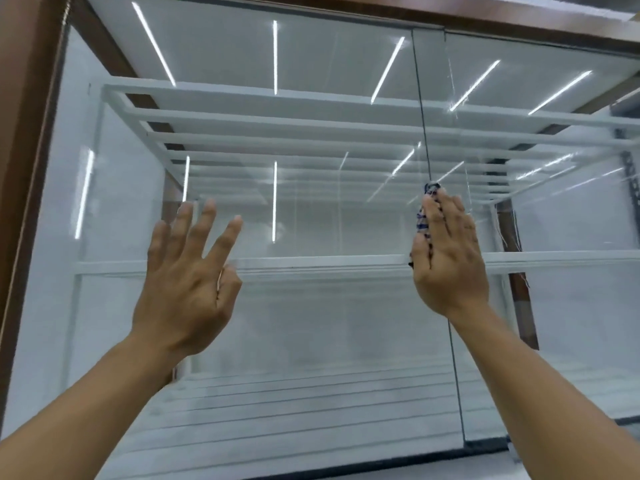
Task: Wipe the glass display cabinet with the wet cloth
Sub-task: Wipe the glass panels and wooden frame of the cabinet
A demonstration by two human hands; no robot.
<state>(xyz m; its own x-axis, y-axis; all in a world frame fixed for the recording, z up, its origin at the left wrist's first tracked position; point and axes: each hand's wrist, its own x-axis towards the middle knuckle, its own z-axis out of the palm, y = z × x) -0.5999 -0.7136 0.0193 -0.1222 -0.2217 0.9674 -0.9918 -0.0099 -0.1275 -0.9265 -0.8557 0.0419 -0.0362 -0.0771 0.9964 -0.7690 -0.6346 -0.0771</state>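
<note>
Wooden frame (pixel 24 150): I see brown wood running up the far left edge and across the top.
Left hand (pixel 187 282): raised with its back to me and its fingers spread wide and straight. It holds nothing. I cannot tell whether the palm touches the glass.
Glass display cabinet (pixel 311 209): its front pane fills my view and carries streaks of reflected strip lights.
Shelves (pixel 294 133): white slatted racks sit behind the glass, one high and one low.
Pane edge (pixel 423 140): a thin dark vertical line runs down right of centre and passes behind the cloth.
Cloth (pixel 423 216): blue and white, lying against the glass on that line. It peeks out above the fingertips and beside the thumb.
Right hand (pixel 450 261): fingers straight and close together, laid flat over the cloth and pressing it to the pane.
</note>
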